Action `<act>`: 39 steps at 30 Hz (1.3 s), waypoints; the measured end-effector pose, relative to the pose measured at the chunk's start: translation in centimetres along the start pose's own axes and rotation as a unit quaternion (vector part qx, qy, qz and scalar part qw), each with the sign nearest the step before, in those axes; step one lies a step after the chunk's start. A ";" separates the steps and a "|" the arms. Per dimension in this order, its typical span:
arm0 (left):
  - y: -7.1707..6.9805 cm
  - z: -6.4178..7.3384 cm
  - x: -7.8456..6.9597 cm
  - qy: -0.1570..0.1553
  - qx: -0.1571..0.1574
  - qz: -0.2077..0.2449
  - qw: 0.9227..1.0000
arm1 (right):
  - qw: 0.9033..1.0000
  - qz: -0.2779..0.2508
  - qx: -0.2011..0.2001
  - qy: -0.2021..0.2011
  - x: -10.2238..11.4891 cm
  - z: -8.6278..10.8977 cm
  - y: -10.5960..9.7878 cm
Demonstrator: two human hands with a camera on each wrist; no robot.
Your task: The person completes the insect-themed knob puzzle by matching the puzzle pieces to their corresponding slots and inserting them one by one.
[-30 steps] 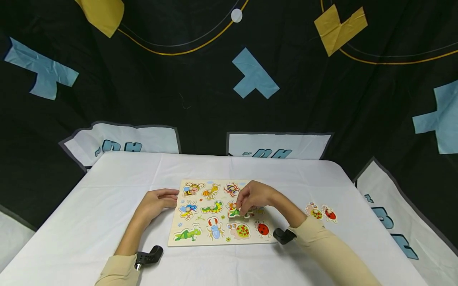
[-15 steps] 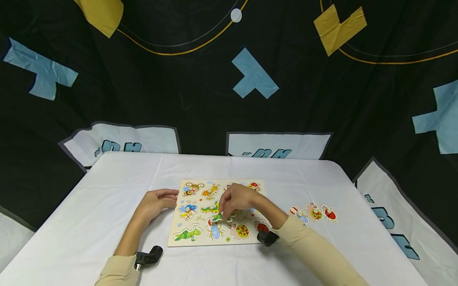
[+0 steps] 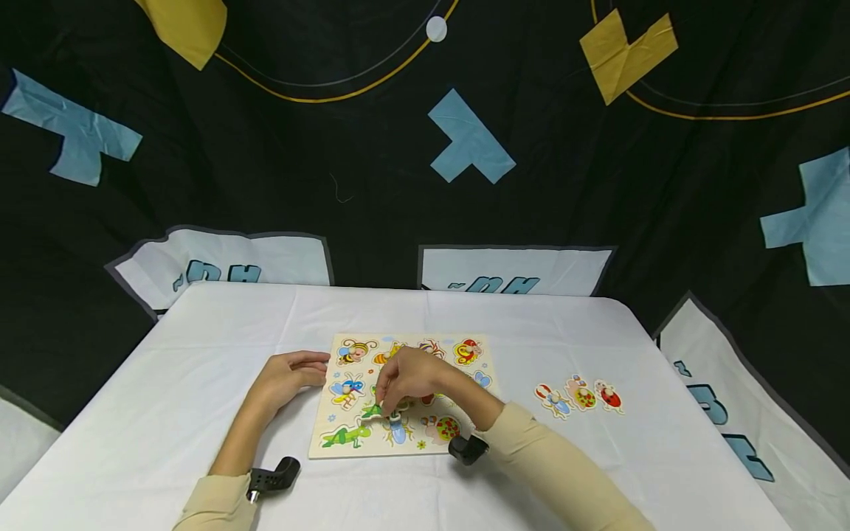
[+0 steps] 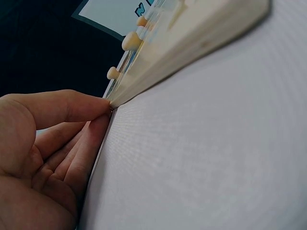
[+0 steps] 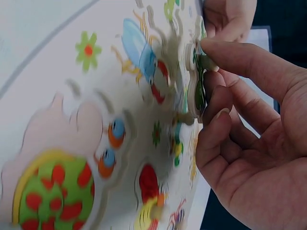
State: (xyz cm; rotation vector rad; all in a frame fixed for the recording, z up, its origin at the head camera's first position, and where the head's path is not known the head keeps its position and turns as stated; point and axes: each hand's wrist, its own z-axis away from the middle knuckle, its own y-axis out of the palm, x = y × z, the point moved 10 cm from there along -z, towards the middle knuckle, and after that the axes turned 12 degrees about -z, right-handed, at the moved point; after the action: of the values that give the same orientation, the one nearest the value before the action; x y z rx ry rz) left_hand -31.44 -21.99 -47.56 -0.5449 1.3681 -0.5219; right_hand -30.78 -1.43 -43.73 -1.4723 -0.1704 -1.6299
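A wooden peg puzzle board (image 3: 316,447) printed with colourful insects lies on the white table. My right hand (image 3: 413,372) pinches a green puzzle piece (image 5: 198,88) by its knob, thumb against fingers. In the head view this piece is over the board's lower left part, just above the printed green grasshopper (image 3: 341,436). At the board's left edge is my left hand (image 3: 284,377), its fingers extended and fingertips touching the board's side. Knobs (image 4: 131,41) of seated pieces stick up in the left wrist view. My right hand hides part of the middle row.
Three loose pieces lie on the table right of the board: a beetle (image 3: 553,401), a snail (image 3: 581,393) and a ladybug (image 3: 609,396). The board's snail recess (image 5: 57,184) shows no knob. A black curtain (image 3: 372,192) hangs behind the table.
My right hand has moved left across the board with the green piece. The loose beetle piece and the board's upper right have come into sight. My left hand stays put.
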 end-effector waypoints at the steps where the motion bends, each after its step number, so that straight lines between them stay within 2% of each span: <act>1: 0.0 0.0 0.0 0.001 0.001 0.001 1.000 | 1.000 0.005 0.001 -0.005 0.2 -0.2 0.2; 6: -0.1 -0.1 -0.1 0.007 -0.001 -0.005 1.000 | 0.999 0.014 0.010 -0.027 1.0 -0.8 1.6; 10: -0.2 -0.1 -0.2 0.014 -0.005 -0.014 1.000 | 0.999 0.003 0.019 -0.028 1.4 -1.1 2.5; 23: -0.3 0.0 -0.2 0.012 -0.004 -0.021 1.000 | 0.999 0.023 0.022 -0.031 2.1 -2.1 4.7; 30: -0.4 0.1 -0.3 0.012 -0.003 -0.024 1.000 | 0.997 0.057 0.024 -0.041 2.4 -2.3 5.3; 39: -0.4 0.0 -0.2 0.014 -0.002 -0.023 1.000 | 0.998 0.043 0.030 -0.044 2.4 -2.4 5.8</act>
State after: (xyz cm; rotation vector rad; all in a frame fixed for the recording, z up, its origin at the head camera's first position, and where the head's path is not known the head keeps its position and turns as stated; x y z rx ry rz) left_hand -31.44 -22.11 -47.16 -0.5765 1.3858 -0.5658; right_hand -28.27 -7.52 -44.94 -1.4861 -0.2019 -1.4805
